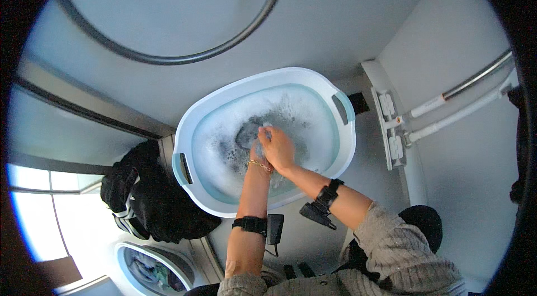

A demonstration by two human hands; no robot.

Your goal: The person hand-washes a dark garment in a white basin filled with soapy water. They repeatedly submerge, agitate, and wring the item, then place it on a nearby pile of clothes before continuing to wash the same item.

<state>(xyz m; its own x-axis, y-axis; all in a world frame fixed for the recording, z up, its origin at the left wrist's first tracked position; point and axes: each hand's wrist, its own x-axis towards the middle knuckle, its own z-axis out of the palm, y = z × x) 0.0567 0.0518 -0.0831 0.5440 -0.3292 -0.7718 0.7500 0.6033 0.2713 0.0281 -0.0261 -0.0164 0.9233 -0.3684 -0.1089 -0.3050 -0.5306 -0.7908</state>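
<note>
A white and pale blue plastic tub point(268, 208) holds sudsy water point(310, 107) with foam around its sides. Over its middle, my right hand point(277, 149) closes across my left hand point(261, 151), with the palms close together. Something wet and greyish shows between the fingers, but whether it is cloth or suds I cannot tell. A dark patch point(248, 133), perhaps submerged fabric, lies in the water just beyond my hands. Both forearms wear black straps with small devices.
Black clothing with white stripes point(168, 199) is heaped left of the tub. A second oval basket point(126, 268) with mixed laundry stands at the lower left. White pipes and a valve fitting point(394, 124) run along the right wall. A dark curved hose or rim point(180, 59) arcs above.
</note>
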